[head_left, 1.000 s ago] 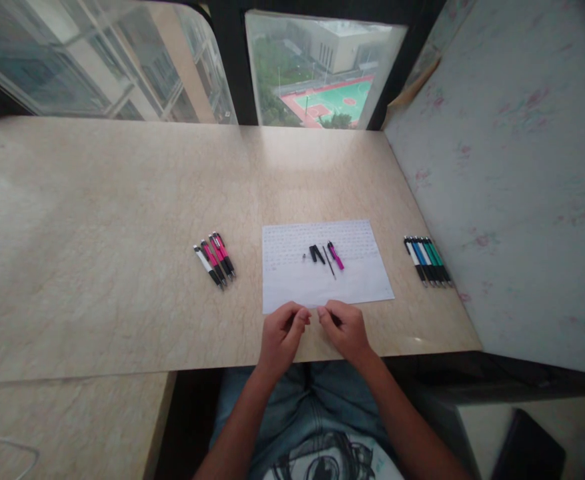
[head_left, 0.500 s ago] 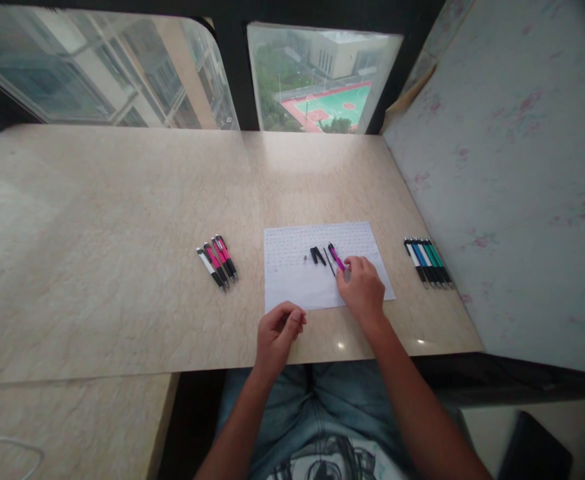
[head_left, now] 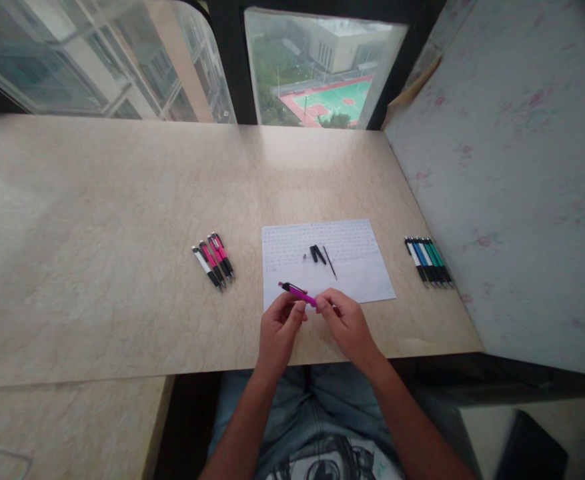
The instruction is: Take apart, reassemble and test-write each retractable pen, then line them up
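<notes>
Both my hands meet over the front edge of the written paper [head_left: 332, 292], around the purple barrel of a pen [head_left: 299, 293] with a black clip end pointing up and left. My right hand [head_left: 345, 323] pinches the barrel's lower right end between thumb and fingers. The curled fingers of my left hand [head_left: 278, 333] lie behind the barrel's middle, with the thumb just below it. On the paper beyond lie two black grip sleeves [head_left: 317, 255], a thin dark refill [head_left: 330, 263] and a tiny grey piece [head_left: 305, 257], perhaps a pen tip.
To the left lie several pens [head_left: 213, 261], white and pink with black grips. Several white, blue and green pens [head_left: 427, 262] lie in a row at the right, near the patterned wall [head_left: 517, 200]. Windows border the desk's [head_left: 122, 267] far side.
My right hand has lifted the purple pen barrel off the paper and brought it left and nearer to me, up to my left hand. The left hand has hardly moved.
</notes>
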The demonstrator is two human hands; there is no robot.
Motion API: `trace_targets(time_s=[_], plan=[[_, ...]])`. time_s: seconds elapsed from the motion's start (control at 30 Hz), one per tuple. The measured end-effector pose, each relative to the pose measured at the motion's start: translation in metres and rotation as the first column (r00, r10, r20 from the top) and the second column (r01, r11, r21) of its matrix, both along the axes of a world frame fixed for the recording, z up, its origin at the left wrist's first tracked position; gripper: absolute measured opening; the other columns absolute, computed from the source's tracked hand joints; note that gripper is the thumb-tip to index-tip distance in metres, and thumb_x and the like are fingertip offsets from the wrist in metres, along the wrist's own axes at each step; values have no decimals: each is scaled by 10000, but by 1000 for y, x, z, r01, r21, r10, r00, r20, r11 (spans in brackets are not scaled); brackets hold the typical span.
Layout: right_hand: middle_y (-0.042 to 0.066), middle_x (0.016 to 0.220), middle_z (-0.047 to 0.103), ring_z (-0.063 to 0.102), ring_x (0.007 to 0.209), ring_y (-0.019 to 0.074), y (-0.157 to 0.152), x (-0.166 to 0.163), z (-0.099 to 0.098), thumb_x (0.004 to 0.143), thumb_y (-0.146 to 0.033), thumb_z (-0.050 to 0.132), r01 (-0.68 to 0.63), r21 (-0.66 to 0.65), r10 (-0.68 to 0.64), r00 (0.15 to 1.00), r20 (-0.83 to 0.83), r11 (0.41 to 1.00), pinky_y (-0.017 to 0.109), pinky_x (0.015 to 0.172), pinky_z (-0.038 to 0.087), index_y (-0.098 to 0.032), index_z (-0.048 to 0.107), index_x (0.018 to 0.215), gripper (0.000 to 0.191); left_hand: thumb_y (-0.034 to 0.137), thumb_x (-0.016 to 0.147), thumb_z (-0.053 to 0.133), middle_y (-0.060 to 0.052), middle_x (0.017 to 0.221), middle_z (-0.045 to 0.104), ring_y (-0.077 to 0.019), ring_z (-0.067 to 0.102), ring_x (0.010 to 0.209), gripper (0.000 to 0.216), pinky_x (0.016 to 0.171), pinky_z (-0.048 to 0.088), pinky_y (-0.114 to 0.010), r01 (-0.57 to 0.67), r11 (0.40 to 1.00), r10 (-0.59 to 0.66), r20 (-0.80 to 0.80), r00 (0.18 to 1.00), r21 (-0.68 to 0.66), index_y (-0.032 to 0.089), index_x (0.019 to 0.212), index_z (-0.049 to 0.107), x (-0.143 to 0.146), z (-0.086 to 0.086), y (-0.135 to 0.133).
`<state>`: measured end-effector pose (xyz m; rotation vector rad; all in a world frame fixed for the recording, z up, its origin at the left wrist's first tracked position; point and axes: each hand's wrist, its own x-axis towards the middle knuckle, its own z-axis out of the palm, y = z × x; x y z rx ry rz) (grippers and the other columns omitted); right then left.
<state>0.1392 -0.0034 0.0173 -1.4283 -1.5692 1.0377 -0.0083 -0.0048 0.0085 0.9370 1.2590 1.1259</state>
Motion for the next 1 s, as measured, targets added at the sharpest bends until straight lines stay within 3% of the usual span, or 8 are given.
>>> trace_targets(time_s=[0.13, 0.23, 0.33, 0.63, 0.73, 0.83, 0.93, 1.0], plan=[[23, 773, 626, 590, 735, 159, 7, 7, -1, 992, -334, 444, -76, 59, 73, 996, 51, 995, 264, 657, 432, -192, 631, 821, 290, 389, 813, 713, -10, 672, 635, -106, 518, 593, 231, 546, 386, -221, -58, 997, 62, 99, 993, -46, 167, 879, 712, 2, -3, 4], [55, 856, 661, 607, 782, 177, 30, 27, -9, 973, -290, 470, 40, 163, -76, 973, 219, 986, 282, 689, 452, -179, 664, 908, 233, 387, 823, 703, -29, 750, 674, -97, 539, 611, 228, 546, 382, -212, -112, 990, 132, 257, 958, -88, 167, 883, 699, 0, -8, 7], [73, 909, 675, 604, 740, 179, 54, 44, -20, 924, -215, 517, 84, 249, -192, 872, 450, 965, 315, 739, 465, -169, 686, 963, 180, 363, 790, 740, -49, 806, 691, -93, 565, 631, 226, 555, 389, -204, -140, 981, 180, 384, 906, -131, 152, 855, 692, -3, -10, 10], [80, 980, 703, 637, 888, 213, 74, 46, -32, 912, -192, 552, -16, 239, -155, 718, 678, 971, 311, 746, 466, -209, 710, 999, 182, 327, 747, 786, -49, 795, 690, -88, 589, 616, 227, 552, 412, -191, -139, 974, 211, 487, 847, -181, 146, 843, 687, -8, -11, 9], [95, 947, 704, 632, 872, 221, 76, 47, -33, 921, -211, 544, -9, 242, -160, 729, 666, 970, 324, 744, 468, -194, 717, 952, 177, 327, 740, 793, -52, 798, 694, -88, 594, 620, 233, 555, 422, -190, -140, 972, 218, 494, 842, -189, 145, 842, 691, -9, -9, 9], [94, 923, 704, 626, 824, 210, 73, 47, -29, 917, -215, 537, 32, 261, -179, 807, 563, 965, 336, 748, 475, -192, 722, 917, 186, 324, 738, 796, -49, 783, 694, -87, 593, 618, 231, 561, 432, -187, -150, 968, 235, 507, 829, -203, 144, 842, 694, -8, -6, 9], [62, 892, 705, 610, 717, 171, 60, 39, -17, 894, -252, 584, 118, 196, -175, 935, 309, 973, 303, 668, 481, -205, 725, 904, 149, 312, 738, 798, -43, 775, 691, -81, 587, 611, 221, 556, 435, -180, -164, 957, 271, 543, 795, -237, 142, 834, 695, -6, -3, 9], [48, 876, 707, 628, 748, 171, 45, 29, -6, 879, -299, 621, 125, 56, -130, 988, 89, 991, 276, 621, 480, -217, 730, 895, 137, 298, 733, 803, -40, 789, 693, -74, 581, 611, 218, 554, 438, -171, -169, 946, 304, 576, 759, -278, 140, 837, 695, -3, -1, 9]])
